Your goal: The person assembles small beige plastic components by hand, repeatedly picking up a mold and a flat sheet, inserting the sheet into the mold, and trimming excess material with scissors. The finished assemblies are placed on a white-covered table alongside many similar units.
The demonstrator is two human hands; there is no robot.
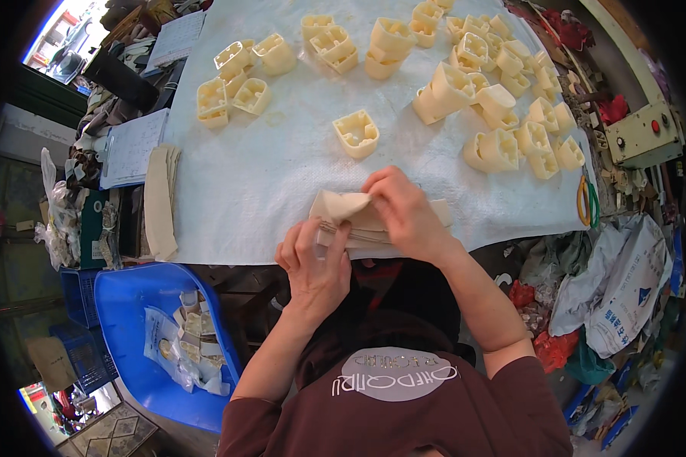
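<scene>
At the near edge of the table lies a small stack of beige strips (370, 238), of paper or cloth; I cannot tell which. My right hand (408, 217) pinches the top strip (341, 204), which is bent up and folded over at its left end. My left hand (312, 263) is curled at the left end of the stack, thumb and fingers closed on the strip's lower part. Just beyond my hands a cream hollow moulded block (356, 134) stands alone, its ribbed open side up.
Many similar cream blocks (499, 151) are heaped at the far right, with smaller groups (213, 101) at the far left. More beige strips (161, 202) lie along the left edge. Green-and-orange-handled scissors (588, 199) lie at the right edge. A blue bin (122, 327) stands below left.
</scene>
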